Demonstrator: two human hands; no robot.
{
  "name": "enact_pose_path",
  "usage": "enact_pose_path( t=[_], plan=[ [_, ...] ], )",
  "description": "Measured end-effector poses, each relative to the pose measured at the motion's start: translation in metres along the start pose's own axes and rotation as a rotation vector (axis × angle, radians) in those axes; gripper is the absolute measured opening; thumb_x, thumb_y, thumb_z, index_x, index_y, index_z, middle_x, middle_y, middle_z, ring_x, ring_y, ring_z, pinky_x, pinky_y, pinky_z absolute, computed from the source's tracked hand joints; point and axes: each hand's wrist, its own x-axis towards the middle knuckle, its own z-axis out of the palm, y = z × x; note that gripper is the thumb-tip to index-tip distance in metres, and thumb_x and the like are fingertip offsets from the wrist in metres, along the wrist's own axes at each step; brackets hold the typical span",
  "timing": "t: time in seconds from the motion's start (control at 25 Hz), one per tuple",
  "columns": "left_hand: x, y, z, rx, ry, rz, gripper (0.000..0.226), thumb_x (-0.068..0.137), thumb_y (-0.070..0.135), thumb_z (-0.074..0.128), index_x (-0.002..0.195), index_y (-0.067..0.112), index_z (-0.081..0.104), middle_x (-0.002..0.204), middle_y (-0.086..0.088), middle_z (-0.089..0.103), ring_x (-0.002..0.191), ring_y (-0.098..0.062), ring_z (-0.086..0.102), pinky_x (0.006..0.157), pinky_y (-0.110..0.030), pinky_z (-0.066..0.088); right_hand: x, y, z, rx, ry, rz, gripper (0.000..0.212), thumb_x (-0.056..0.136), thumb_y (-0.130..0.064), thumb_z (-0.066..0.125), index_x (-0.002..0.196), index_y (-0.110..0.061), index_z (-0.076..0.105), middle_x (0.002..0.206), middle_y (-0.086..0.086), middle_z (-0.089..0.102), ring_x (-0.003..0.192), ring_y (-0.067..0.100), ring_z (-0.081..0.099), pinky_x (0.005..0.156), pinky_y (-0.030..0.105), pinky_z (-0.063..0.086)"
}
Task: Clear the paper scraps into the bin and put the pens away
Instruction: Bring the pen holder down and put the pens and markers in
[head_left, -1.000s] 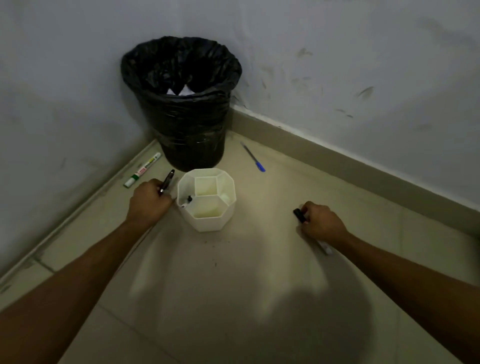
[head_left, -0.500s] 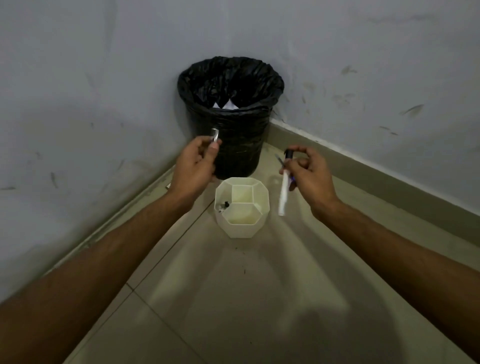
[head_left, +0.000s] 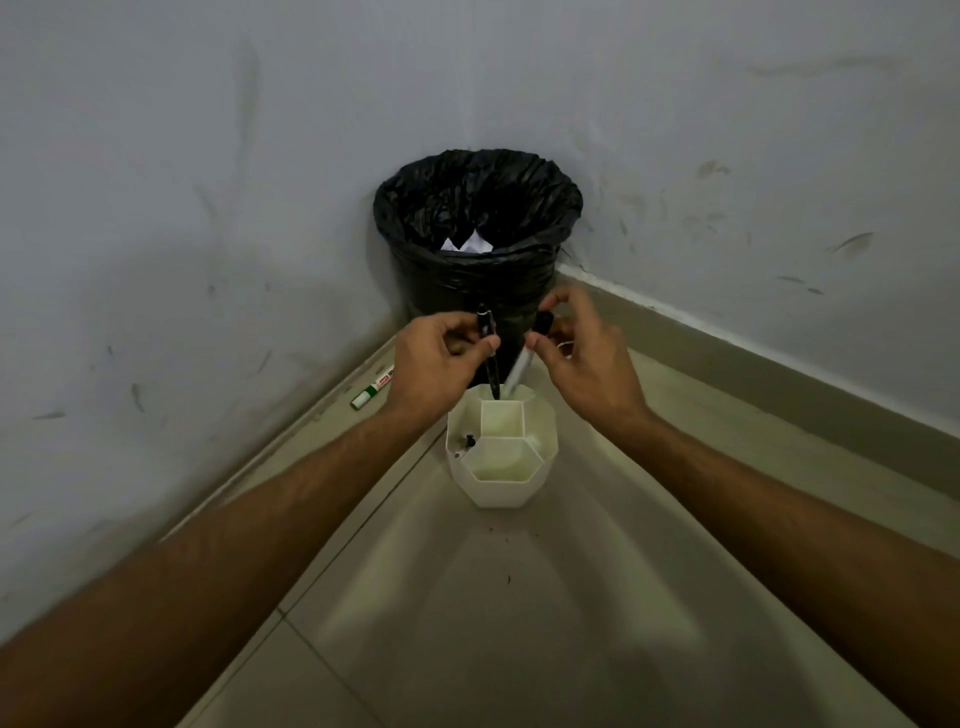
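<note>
Holding a black pen (head_left: 487, 353) pinched between thumb and fingers, the left hand (head_left: 439, 358) hangs just above the white pen holder (head_left: 503, 467), at about 11 o'clock from its middle. The pen points down, its tip at the holder's far rim. At about 1 o'clock the right hand (head_left: 582, 353) pinches a white marker (head_left: 522, 364) with a black cap, tilted, its lower end also at that far rim. The holder stands on the floor (head_left: 493, 623); a small dark pen end shows in its left compartment. Straight behind, at 12 o'clock, stands the bin (head_left: 478, 280) with a black liner and white paper scraps (head_left: 465, 243) inside. A green-capped marker (head_left: 373, 389) lies by the wall at 10 o'clock.
</note>
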Motion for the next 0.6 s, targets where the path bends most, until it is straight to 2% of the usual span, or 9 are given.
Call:
enact_pose_path(
  t=[0.12, 0.24, 0.36, 0.48, 0.6],
  plan=[
    [0.000, -0.010, 0.006, 0.084, -0.041, 0.038, 0.031, 0.081, 0.014, 0.076, 0.111, 0.018, 0.067, 0.088, 0.007, 0.070, 0.070, -0.002, 0.069, 0.067, -0.017, 0.058, -0.004, 0.012, 0.008, -0.102, -0.085, 0.010, 0.029, 0.089, -0.017, 0.069, 0.111, -0.022, 0.050, 0.087, -0.003, 0.070, 0.073, 0.005, 0.065, 0.063, 0.018, 0.051],
    [-0.002, -0.018, 0.010, 0.166, -0.089, 0.109, 0.032, 0.086, 0.012, 0.070, 0.116, 0.018, 0.063, 0.092, 0.003, 0.071, 0.075, -0.001, 0.069, 0.068, -0.012, 0.056, -0.005, 0.018, 0.012, -0.129, -0.130, 0.027, 0.027, 0.087, -0.013, 0.071, 0.108, -0.020, 0.055, 0.089, -0.002, 0.070, 0.074, 0.003, 0.065, 0.066, 0.021, 0.053],
    [-0.004, -0.025, 0.013, 0.219, -0.144, 0.128, 0.026, 0.090, 0.015, 0.066, 0.116, 0.016, 0.066, 0.097, 0.000, 0.074, 0.085, -0.006, 0.069, 0.079, -0.019, 0.057, -0.005, 0.019, 0.013, -0.154, -0.148, 0.041, 0.022, 0.085, -0.010, 0.072, 0.103, -0.016, 0.061, 0.093, 0.000, 0.071, 0.075, 0.004, 0.068, 0.072, 0.025, 0.059],
    [-0.004, -0.035, 0.013, 0.301, -0.183, 0.109, 0.024, 0.089, 0.018, 0.067, 0.112, 0.015, 0.070, 0.100, 0.001, 0.075, 0.087, -0.005, 0.067, 0.080, -0.018, 0.053, -0.002, 0.025, 0.022, -0.180, -0.197, 0.047, 0.018, 0.084, -0.008, 0.073, 0.099, -0.015, 0.066, 0.097, 0.001, 0.071, 0.074, 0.009, 0.070, 0.075, 0.030, 0.060],
    [-0.006, -0.040, 0.017, 0.338, -0.223, 0.100, 0.026, 0.087, 0.020, 0.069, 0.113, 0.017, 0.072, 0.105, 0.002, 0.075, 0.092, -0.006, 0.067, 0.085, -0.026, 0.056, -0.004, 0.029, 0.023, -0.179, -0.234, 0.088, 0.017, 0.085, -0.008, 0.072, 0.099, -0.016, 0.067, 0.101, 0.000, 0.070, 0.074, 0.007, 0.071, 0.076, 0.030, 0.061]
  ],
)
